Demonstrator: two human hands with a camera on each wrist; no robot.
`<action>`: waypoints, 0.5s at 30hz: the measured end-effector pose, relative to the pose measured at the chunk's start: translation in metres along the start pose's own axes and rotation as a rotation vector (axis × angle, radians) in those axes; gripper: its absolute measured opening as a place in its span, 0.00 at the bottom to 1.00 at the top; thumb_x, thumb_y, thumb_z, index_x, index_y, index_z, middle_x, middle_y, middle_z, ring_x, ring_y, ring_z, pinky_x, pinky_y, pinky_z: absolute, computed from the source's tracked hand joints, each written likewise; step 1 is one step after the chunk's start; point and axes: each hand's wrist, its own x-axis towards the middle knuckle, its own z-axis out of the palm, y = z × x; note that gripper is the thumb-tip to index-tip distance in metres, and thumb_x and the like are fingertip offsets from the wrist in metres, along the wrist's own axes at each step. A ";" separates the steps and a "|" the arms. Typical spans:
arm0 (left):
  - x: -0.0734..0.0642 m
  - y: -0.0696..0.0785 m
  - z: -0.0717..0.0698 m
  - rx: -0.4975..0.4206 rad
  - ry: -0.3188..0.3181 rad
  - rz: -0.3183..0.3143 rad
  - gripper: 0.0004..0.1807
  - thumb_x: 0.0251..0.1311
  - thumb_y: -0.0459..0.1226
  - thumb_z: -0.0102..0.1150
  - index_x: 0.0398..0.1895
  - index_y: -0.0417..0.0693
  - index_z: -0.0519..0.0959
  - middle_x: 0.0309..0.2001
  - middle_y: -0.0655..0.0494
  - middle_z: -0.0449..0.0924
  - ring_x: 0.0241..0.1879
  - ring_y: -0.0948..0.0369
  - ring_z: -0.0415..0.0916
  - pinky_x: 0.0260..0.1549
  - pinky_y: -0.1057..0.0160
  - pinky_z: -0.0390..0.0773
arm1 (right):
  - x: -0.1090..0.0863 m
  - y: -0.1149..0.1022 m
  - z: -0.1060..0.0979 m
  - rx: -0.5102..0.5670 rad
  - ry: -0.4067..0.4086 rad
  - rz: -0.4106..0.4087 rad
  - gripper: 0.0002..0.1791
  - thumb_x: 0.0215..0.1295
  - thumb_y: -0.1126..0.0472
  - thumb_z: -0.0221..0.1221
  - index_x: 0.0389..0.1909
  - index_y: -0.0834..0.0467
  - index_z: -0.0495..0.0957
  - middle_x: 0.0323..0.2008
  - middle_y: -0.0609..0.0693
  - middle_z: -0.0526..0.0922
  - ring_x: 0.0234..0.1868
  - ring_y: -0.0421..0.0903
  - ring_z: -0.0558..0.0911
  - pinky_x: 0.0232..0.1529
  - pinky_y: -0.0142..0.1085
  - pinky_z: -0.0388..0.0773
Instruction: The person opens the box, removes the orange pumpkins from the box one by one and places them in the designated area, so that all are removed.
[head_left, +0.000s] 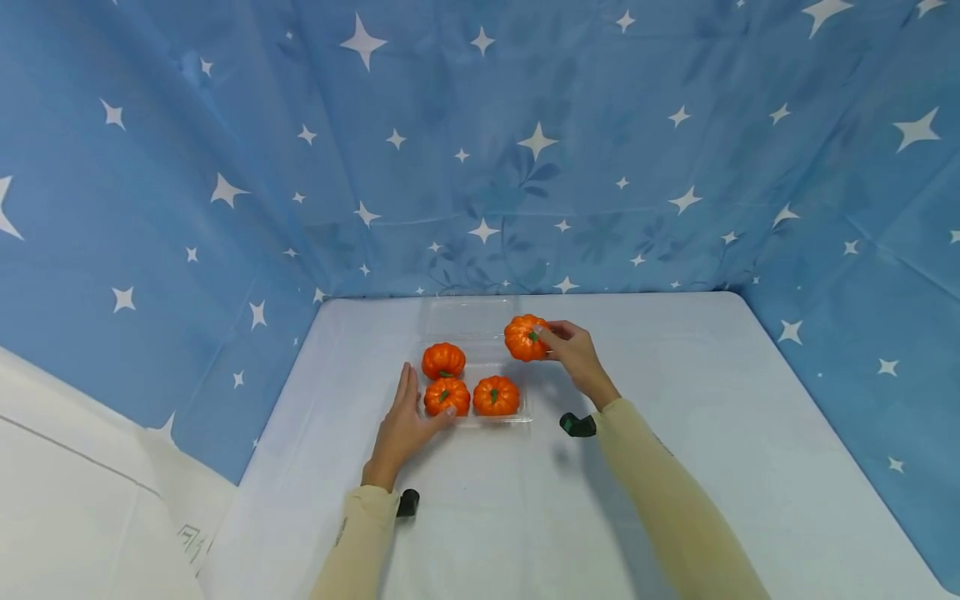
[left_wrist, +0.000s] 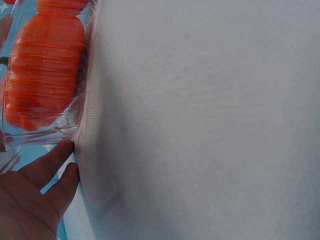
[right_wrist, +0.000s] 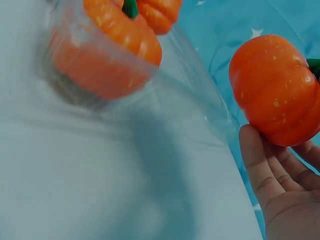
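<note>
A small orange toy pumpkin (head_left: 522, 338) with a green stem is held by my right hand (head_left: 576, 358), above the far right part of a clear plastic box (head_left: 491, 421). Thumb and fingers grip the pumpkin from its right side, seen also in the right wrist view. Inside the box sit a far-left pumpkin (head_left: 443, 359), a front-left pumpkin (head_left: 447, 397) and a front-right pumpkin (head_left: 496, 396). My left hand (head_left: 405, 431) lies against the box's left side with fingers fairly straight, its thumb by the near left corner. In the left wrist view, fingertips touch the box's lower corner.
The box's clear lid (head_left: 476, 317) is folded back toward the far table edge. A white cloth covers the table (head_left: 660, 350). Blue star-patterned curtains (head_left: 480, 150) stand behind and at both sides. A dark wrist device (head_left: 577, 425) sits under the right sleeve.
</note>
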 end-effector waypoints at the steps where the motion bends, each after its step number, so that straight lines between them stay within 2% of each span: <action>1: 0.000 0.000 0.000 0.003 0.000 -0.001 0.68 0.61 0.67 0.70 0.89 0.43 0.42 0.88 0.52 0.36 0.76 0.44 0.66 0.70 0.44 0.70 | -0.001 0.001 -0.003 -0.005 0.002 0.006 0.35 0.79 0.46 0.63 0.70 0.70 0.72 0.64 0.66 0.76 0.55 0.57 0.83 0.59 0.46 0.85; 8: -0.002 0.000 0.000 0.000 0.007 0.005 0.67 0.62 0.66 0.70 0.88 0.41 0.42 0.88 0.52 0.34 0.76 0.42 0.67 0.70 0.42 0.70 | -0.004 0.011 -0.023 -0.054 0.039 0.065 0.36 0.79 0.45 0.62 0.71 0.69 0.71 0.66 0.65 0.74 0.59 0.58 0.80 0.58 0.38 0.84; 15: -0.001 0.000 0.001 -0.007 -0.003 -0.001 0.67 0.61 0.66 0.70 0.89 0.43 0.42 0.88 0.55 0.34 0.76 0.44 0.66 0.72 0.44 0.68 | -0.006 0.021 -0.036 -0.058 0.050 0.119 0.37 0.79 0.44 0.62 0.73 0.69 0.70 0.68 0.65 0.73 0.62 0.59 0.79 0.58 0.37 0.84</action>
